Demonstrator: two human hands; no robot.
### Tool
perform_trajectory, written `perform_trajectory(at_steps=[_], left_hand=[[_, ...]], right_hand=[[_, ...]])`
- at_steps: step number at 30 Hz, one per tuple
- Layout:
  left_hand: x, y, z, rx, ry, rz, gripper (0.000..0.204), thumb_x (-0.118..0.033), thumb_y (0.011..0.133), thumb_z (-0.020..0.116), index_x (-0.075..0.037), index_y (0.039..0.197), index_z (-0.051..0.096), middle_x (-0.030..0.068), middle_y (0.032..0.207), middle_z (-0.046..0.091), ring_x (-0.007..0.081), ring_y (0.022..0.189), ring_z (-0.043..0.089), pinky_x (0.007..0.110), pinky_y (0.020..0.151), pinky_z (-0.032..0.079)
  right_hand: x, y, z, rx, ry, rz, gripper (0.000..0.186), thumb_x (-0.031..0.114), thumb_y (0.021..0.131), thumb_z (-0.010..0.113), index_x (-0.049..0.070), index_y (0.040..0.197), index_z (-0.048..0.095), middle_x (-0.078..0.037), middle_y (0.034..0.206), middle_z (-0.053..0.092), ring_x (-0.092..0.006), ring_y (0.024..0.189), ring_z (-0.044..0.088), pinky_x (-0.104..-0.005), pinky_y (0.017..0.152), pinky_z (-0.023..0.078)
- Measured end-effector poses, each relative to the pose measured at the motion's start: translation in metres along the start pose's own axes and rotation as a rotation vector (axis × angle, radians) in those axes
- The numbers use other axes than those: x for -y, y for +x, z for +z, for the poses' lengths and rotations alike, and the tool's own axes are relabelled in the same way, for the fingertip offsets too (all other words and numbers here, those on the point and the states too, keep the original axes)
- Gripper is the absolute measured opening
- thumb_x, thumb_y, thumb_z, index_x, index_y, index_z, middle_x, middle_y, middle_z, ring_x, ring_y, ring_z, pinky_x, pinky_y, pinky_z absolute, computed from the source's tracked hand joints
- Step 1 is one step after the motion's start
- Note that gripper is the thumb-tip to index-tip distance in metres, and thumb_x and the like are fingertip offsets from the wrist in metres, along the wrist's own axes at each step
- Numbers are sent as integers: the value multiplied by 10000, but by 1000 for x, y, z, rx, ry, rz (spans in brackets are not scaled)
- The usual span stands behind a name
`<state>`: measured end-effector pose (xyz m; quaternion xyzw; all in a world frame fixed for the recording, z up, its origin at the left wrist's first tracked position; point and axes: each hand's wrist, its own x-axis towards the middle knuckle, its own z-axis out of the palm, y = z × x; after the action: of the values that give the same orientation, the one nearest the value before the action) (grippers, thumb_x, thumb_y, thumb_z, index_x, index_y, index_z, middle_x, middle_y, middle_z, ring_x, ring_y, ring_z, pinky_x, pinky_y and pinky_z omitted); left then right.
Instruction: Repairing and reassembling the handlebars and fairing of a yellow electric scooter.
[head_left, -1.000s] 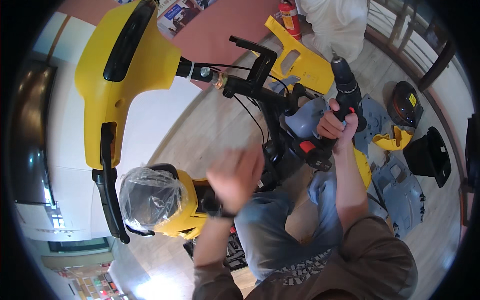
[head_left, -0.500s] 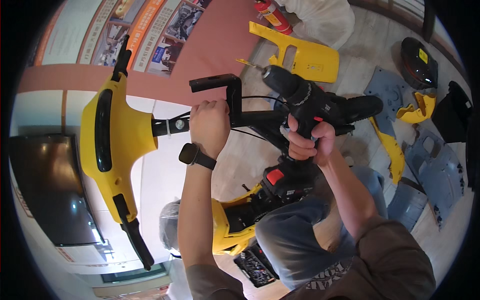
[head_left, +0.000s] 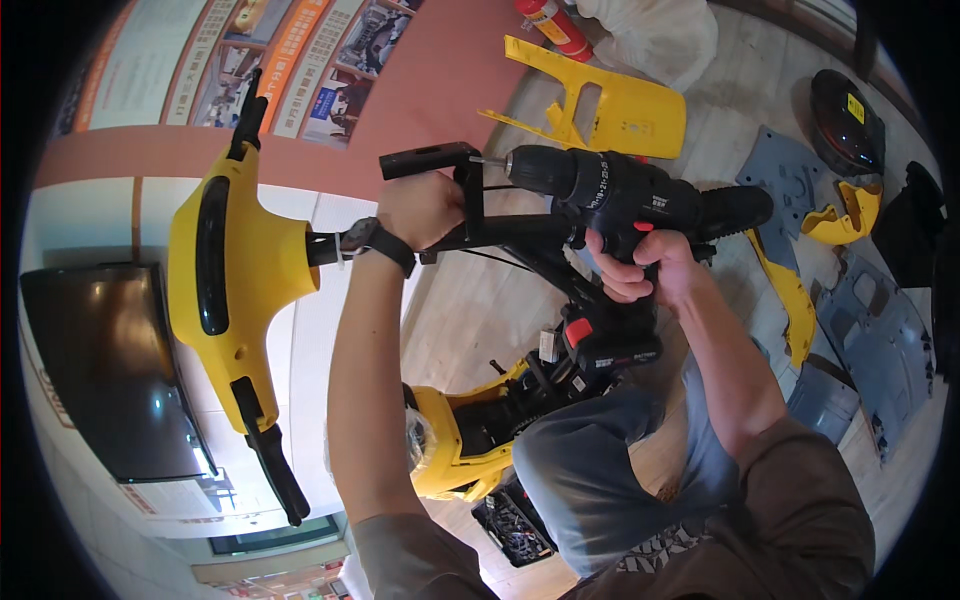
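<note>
In my right hand [head_left: 655, 268] is a black cordless drill [head_left: 620, 190] with red parts, my fingers wrapped round its handle. The drill lies almost level, pointing left. Its bit reaches the upper corner of a black angled metal bracket [head_left: 468, 185] on the scooter's black frame tube [head_left: 500, 232]. My left hand [head_left: 425, 208] is closed at the bracket, below its upper arm and beside the tube; some fingers are hidden. Left of it, the tube runs into the yellow handlebar cover [head_left: 238, 270] with black grips. Below my right hand is the yellow scooter body [head_left: 440, 440].
Yellow panels [head_left: 640, 115], grey plastic panels [head_left: 870, 340] and a dark glossy case [head_left: 845, 120] lie on the floor at right. A red fire extinguisher [head_left: 555, 28] stands at the wall. An open toolbox [head_left: 512, 525] sits near my knee. A black screen [head_left: 110, 370] is at left.
The drill has turned level and its bit has come to the bracket's corner. My left hand has shifted slightly, with the wrist turned and moved up.
</note>
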<state>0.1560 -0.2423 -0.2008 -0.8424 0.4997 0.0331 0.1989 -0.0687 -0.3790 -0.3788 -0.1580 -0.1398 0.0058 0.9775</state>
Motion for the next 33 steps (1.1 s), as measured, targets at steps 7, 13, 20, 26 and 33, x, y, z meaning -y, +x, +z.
perform_trajectory(at_steps=[7, 13, 20, 26, 33], left_hand=[[2, 9, 12, -44, 1, -45, 122, -152, 705, 667, -133, 791, 751, 83, 810, 703, 302, 777, 673, 401, 691, 536], [-2, 14, 14, -50, 54, -94, 151, -182, 751, 694, -87, 863, 724, 133, 815, 699, 340, 787, 670, 427, 709, 533], [-10, 9, 28, -199, 96, -201, 102, -113, 773, 625, -80, 827, 706, 167, 845, 694, 366, 815, 682, 456, 749, 532], [-25, -1, 26, -259, 186, -265, 76, -102, 781, 629, -79, 796, 699, 155, 794, 695, 346, 778, 697, 463, 754, 525], [-42, -4, 24, -328, 241, -293, 75, -73, 781, 624, -58, 794, 697, 161, 804, 694, 341, 757, 706, 426, 653, 581]], right_hand=[[5, -6, 2, -30, -22, 22, 529, 225, 612, 567, -26, 1078, 562, -29, 584, 470, -124, 415, 406, -281, 461, 328], [7, -4, 6, -52, -99, 49, 499, 224, 604, 578, -9, 1044, 554, -30, 567, 447, -118, 395, 383, -282, 445, 349], [1, 1, 7, -32, -82, 61, 468, 171, 619, 551, -40, 1036, 580, -64, 586, 500, -122, 423, 393, -279, 456, 347], [-5, 6, 6, -55, -107, 42, 481, 179, 610, 545, -39, 1038, 580, -71, 576, 501, -127, 415, 397, -288, 463, 360], [-6, 7, 4, -73, -102, 50, 483, 176, 588, 544, -29, 1022, 594, -58, 565, 485, -130, 409, 398, -294, 465, 367]])
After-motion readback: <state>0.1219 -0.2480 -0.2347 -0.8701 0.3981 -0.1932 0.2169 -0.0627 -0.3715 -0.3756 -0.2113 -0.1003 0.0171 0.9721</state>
